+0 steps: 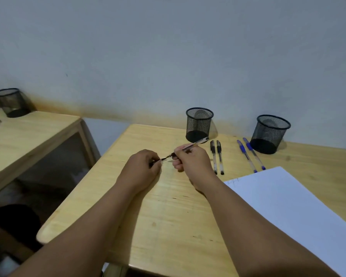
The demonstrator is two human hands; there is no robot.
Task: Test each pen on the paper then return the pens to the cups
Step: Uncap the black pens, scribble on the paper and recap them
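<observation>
Over the wooden tabletop (168,206), the right hand (192,159) is gripping a clear pen (196,144) with its tip pointing toward the left hand (143,166), which is pinching what is probably the pen's cap (158,160), though blur is making that hard to tell. Two black pens (217,156) are lying side by side just right of the hands, and two blue pens (251,154) are lying farther right, their lower ends reaching near the far corner of the white paper (288,206). Two black mesh cups (199,124) are standing upright along the wall, with another mesh cup (12,101) sitting on a second table (28,140) to the left.
</observation>
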